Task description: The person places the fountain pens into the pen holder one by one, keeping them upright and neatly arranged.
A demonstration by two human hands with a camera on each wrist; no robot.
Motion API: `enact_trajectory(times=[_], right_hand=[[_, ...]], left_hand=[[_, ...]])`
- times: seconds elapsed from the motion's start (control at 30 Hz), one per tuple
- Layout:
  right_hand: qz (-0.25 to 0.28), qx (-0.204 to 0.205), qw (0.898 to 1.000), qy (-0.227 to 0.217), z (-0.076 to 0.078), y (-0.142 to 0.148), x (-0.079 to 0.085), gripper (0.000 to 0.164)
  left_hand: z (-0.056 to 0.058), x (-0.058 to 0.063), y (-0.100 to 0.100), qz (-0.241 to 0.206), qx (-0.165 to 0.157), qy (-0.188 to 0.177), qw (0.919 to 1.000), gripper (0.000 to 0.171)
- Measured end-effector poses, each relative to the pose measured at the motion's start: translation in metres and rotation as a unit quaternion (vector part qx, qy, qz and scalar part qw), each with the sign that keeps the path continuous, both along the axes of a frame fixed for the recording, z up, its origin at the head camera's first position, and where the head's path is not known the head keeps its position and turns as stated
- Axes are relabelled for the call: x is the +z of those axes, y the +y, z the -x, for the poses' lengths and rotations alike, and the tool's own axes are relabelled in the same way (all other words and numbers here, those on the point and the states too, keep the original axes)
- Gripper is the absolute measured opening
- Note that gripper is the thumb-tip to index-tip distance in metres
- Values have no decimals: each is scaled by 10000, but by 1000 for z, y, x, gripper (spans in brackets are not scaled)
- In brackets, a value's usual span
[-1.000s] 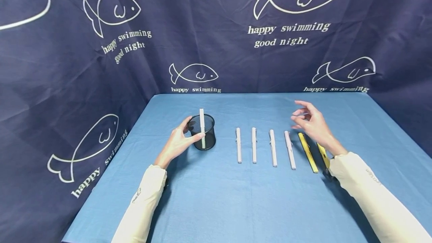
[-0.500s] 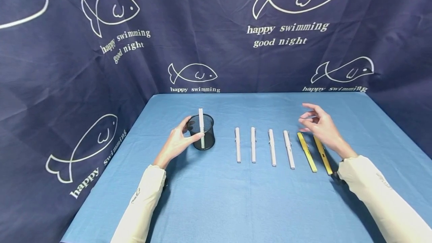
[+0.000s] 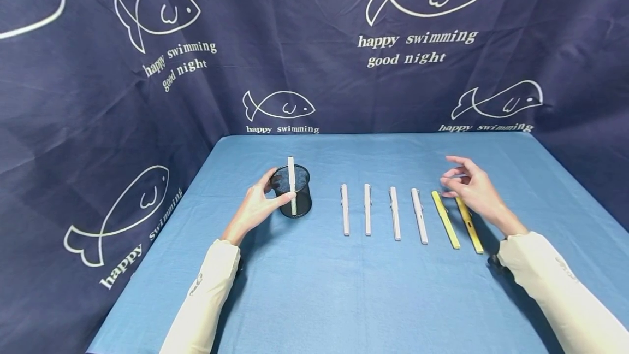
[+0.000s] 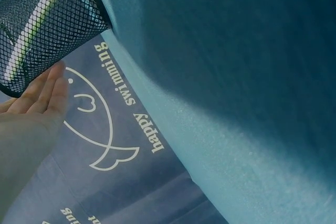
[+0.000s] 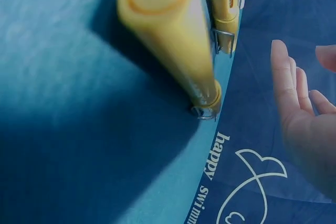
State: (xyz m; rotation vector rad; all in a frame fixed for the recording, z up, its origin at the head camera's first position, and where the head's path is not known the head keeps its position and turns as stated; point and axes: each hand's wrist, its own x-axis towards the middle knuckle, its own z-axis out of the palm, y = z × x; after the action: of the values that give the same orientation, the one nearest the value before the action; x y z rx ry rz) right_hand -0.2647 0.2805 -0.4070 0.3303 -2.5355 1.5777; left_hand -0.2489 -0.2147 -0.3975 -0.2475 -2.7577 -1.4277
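My left hand [image 3: 255, 205] holds a black wire-mesh pen holder [image 3: 303, 204] by its left side, thumb at the front and fingers round the back. A white pen [image 3: 291, 171] stands in the holder, its top poking above the rim. In the left wrist view the fingers [image 4: 50, 90] lie against the mesh. My right hand [image 3: 475, 186] hovers over the top end of the rightmost yellow pen [image 3: 470, 228], fingers loosely bent and nothing between them. A second yellow pen [image 3: 446, 220] lies just left of it. The right wrist view shows the right hand [image 5: 310, 124] apart from both pens.
Left of the yellow pens, several pale pens lie in a row: a white pen [image 3: 345, 210], another white pen [image 3: 367, 210], a pale pink pen [image 3: 395, 214] and a pinkish pen [image 3: 419, 216]. A blue cloth [image 3: 314, 288] covers the table; a navy fish-print curtain [image 3: 339, 81] hangs behind.
My right hand has moved right and slightly toward me, from above the left yellow pen to over the rightmost one, uncovering more of it. The left hand stays on the pen holder.
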Motion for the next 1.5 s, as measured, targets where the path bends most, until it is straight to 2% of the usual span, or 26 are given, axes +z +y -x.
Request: enact_trajectory(times=[0.57,0.8,1.5], right_hand=[[184,92,9996,-179,-6,18,-1,60],[9,62,9997,-224,-10,26,0,62],[-175,160,9975,-659,-21,49,-9,58]], left_hand=[[0,0,-2,11,37,-26,10000,97],[1,-1,-1,-4,6,80,10000,95],[2,0,0,36,-18,7,10000,94]])
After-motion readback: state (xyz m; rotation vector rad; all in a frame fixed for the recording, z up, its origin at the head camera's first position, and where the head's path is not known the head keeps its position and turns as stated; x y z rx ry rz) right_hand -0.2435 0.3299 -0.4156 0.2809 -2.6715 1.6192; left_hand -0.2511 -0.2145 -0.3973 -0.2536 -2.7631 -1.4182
